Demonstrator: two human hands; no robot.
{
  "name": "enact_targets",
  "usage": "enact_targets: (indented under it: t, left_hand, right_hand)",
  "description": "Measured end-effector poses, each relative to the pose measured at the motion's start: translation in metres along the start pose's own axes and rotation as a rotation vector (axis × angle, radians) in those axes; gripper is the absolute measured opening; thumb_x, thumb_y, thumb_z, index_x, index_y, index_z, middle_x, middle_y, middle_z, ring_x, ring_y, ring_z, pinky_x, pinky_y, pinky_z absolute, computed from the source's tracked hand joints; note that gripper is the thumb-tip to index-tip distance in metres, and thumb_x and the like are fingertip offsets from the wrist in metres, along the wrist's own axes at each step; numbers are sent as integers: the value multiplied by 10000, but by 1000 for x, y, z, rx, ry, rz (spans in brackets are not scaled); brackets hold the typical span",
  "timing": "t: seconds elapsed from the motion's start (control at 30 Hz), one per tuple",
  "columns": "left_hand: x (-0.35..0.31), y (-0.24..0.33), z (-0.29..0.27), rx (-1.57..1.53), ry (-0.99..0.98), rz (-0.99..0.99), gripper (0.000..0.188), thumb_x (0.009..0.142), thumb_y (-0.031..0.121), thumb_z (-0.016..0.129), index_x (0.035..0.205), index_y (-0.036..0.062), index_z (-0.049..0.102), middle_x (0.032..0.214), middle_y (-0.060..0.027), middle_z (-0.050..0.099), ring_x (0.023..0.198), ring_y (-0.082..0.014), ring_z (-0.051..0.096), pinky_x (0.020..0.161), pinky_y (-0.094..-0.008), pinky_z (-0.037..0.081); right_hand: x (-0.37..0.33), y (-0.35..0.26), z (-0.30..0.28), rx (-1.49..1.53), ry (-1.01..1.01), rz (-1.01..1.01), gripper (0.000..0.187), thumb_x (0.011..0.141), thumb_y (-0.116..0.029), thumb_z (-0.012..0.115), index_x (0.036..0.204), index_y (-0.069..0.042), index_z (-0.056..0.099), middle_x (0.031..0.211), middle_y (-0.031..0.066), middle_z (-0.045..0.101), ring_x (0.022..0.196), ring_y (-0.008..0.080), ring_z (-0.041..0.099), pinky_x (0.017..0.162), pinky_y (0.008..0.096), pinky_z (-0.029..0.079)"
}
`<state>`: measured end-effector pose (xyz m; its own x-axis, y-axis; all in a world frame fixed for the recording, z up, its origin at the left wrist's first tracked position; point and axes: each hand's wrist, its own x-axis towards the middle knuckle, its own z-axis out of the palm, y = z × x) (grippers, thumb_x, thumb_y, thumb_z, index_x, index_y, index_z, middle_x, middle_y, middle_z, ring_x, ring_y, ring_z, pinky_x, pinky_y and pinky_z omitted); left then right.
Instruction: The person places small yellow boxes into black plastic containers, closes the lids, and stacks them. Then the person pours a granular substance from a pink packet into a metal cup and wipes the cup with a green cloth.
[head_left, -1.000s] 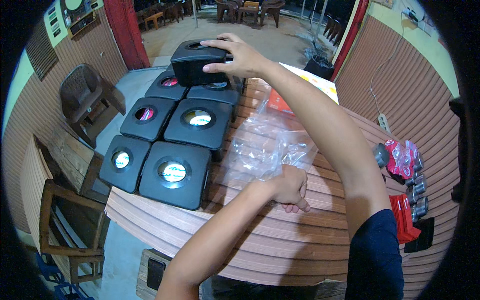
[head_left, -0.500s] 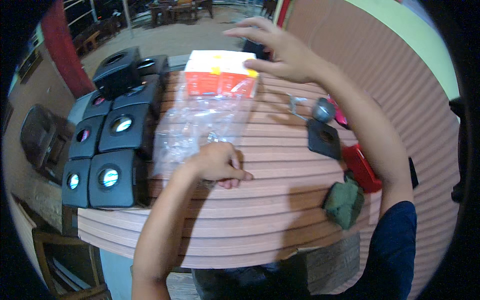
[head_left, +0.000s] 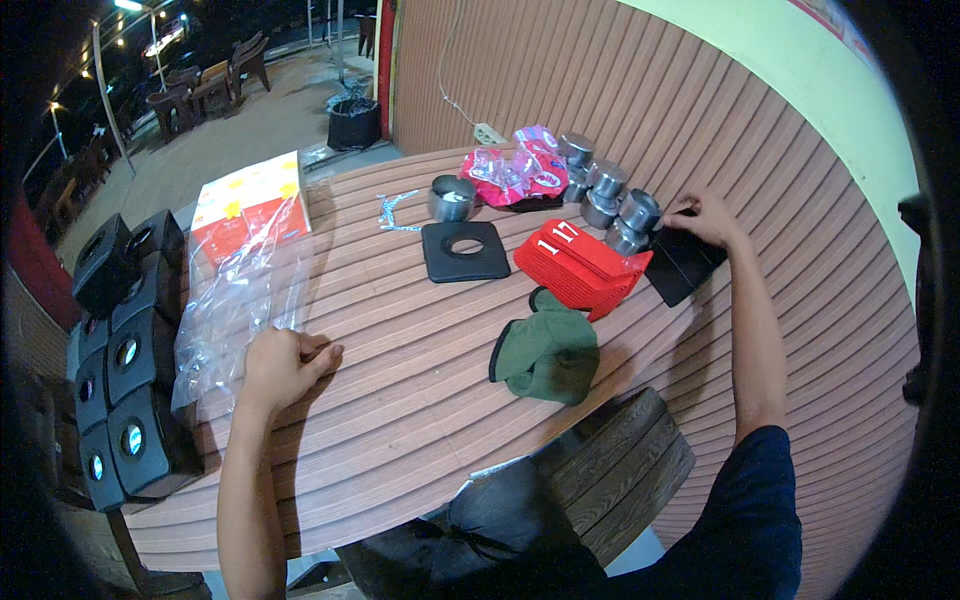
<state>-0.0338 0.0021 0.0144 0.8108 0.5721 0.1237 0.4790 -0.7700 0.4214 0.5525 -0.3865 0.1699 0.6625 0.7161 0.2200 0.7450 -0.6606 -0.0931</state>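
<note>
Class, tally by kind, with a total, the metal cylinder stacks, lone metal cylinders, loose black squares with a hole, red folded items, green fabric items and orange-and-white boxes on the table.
Metal cylinder stacks: 3
Lone metal cylinder: 1
Loose black square: 1
Red folded item: 1
Green fabric item: 1
Orange-and-white box: 1
Total: 8

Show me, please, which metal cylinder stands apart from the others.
The metal cylinder just behind the holed black lid: it stands alone, while the other cylinders cluster near the right hand.
</note>
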Motion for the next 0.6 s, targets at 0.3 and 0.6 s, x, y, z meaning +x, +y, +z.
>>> enact_targets:
  t: [0.3,0.6]
  left_hand:
    - [0,5,-3,1,25,-25,359,1001,473,764,996,143,904,714,-167,748,656,-368,742,668,-454,584]
    - [1,4,-2,-20,-22,-17,371,1023,492,731,970,165,897,701,-180,729,657,-408,715,676,-490,581]
  right_hand:
    - [-45,9,38,-189,255,-47,285,1001,-182,757,1218,-5,706,1005,245,781,1040,407,772,895,522,602]
    - [-53,-70,-3,-475,355,197,253,1070,-195,664,1299,-94,633,1070,219,787,1007,463,760,835,598,589]
